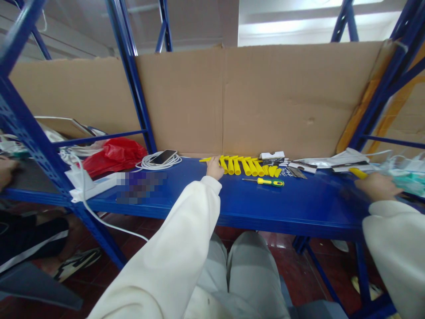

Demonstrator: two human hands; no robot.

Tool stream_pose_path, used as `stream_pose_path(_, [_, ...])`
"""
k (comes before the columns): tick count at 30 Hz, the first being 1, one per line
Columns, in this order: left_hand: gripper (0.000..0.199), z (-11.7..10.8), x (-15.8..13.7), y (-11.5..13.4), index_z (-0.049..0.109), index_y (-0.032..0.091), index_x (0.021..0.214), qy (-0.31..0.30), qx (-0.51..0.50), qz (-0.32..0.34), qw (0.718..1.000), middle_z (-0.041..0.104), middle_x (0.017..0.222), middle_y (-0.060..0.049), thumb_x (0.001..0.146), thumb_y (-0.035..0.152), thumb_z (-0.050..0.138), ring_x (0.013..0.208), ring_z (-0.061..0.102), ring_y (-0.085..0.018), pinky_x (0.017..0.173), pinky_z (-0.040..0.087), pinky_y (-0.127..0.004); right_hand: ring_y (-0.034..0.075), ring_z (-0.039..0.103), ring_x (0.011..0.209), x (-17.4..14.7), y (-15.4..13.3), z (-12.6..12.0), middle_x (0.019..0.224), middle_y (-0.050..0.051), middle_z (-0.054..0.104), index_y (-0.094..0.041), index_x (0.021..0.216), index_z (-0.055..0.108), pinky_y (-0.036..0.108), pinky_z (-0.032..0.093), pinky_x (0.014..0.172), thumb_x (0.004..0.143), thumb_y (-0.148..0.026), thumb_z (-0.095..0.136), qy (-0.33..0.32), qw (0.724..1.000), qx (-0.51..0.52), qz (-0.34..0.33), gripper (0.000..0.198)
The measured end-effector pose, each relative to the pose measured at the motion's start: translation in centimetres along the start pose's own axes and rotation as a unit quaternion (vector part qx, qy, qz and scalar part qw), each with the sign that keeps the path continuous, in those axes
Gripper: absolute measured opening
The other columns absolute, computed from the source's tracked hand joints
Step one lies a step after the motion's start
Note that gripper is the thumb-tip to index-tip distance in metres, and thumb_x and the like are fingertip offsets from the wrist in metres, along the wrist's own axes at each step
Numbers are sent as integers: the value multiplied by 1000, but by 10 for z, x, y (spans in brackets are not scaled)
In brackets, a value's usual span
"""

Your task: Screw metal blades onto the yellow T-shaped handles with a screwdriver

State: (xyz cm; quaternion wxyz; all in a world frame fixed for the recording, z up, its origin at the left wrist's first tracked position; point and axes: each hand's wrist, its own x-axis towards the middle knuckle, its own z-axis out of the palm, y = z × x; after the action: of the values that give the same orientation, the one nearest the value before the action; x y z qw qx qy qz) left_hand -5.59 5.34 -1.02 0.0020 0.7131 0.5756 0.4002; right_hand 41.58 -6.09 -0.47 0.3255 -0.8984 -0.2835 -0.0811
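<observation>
My left hand (215, 168) reaches to the left end of a row of several yellow plastic handles (247, 166). Its fingers are curled around the end handle, whose yellow tip (205, 159) sticks out to the left. At the far right, my right hand (378, 187) is closed around another yellow plastic handle (358, 173); motion blurs it. In front of the row lies a screwdriver (270, 182) with a yellow and green grip. Small yellow pieces (272, 171) lie at the row's right end, beside flat metal blades (296, 172) and scattered small parts.
A small white and black box (272, 156) and plastic packets (338, 159) lie along the cardboard back wall (265, 102). Left are a coiled white cable (146, 165) with a phone (164, 157), a power strip (102, 184) and a red bag (114, 155). Blue posts (131, 75) frame the bench.
</observation>
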Motion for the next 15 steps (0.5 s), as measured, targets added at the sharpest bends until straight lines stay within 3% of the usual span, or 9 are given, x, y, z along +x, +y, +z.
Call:
stream_pose_path(7, [59,3,0,0,63,14,136,-8,5,-22,1000,65,136,-12,80,2,50,132,56,-24,117,39,-33,49,55,126,-2,-1,-10,126,39,56,-17,127,68,64,40,88,68,-24,69,-3,999,19,30,59])
stream_pose_path(11, [59,3,0,1,63,12,135,-2,-2,-25,1000,63,139,-14,79,1,50,133,55,-24,118,39,-32,49,61,116,1,-1,-10,113,31,65,-23,114,71,63,46,83,64,-24,67,28,998,49,-17,51])
stream_pose_path(15, [59,3,1,0,63,15,135,8,-17,-16,1000,66,135,-11,79,1,50,134,55,-24,119,38,-34,43,62,111,-14,-22,-8,111,28,65,-16,121,68,58,47,88,73,-26,61,78,990,77,-94,50])
